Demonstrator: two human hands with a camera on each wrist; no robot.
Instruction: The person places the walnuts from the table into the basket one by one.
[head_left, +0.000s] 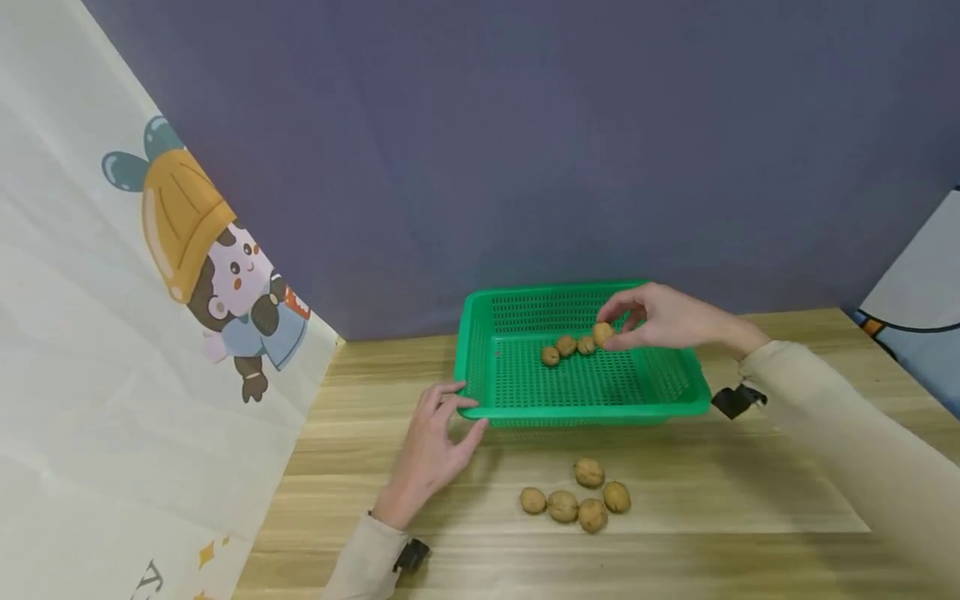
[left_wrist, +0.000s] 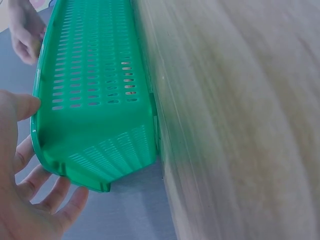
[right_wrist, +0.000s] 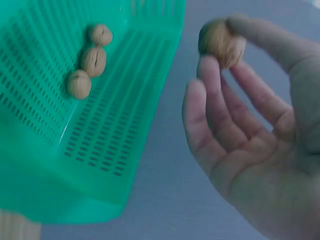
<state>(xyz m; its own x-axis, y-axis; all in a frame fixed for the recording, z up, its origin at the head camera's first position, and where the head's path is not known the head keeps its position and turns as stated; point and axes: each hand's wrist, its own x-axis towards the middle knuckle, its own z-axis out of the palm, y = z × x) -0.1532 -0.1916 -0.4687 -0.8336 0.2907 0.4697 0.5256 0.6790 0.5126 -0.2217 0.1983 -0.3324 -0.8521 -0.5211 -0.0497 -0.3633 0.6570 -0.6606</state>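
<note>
Above the inside of a green plastic basket [head_left: 585, 412], my right hand [head_left: 667, 317] pinches a walnut [head_left: 602, 334] between thumb and fingertips. The right wrist view shows this walnut [right_wrist: 222, 42] held at the fingertips, the other fingers loosely bent. Three more walnuts [head_left: 567, 345] lie in a row on the basket floor. My left hand [head_left: 433, 450] holds the basket's near left corner. In the left wrist view its thumb [left_wrist: 27, 106] is at the long side's rim, and its fingers [left_wrist: 55, 195] curve around the short side's rim.
Several walnuts [head_left: 562, 506] lie on the wooden table [head_left: 720, 492] in front of the basket. A dark blue-grey backdrop [head_left: 525, 150] rises behind it. At the left stands a pale panel [head_left: 67, 350] with a cartoon figure [head_left: 232, 275]; another printed panel [head_left: 922, 300] is at the right.
</note>
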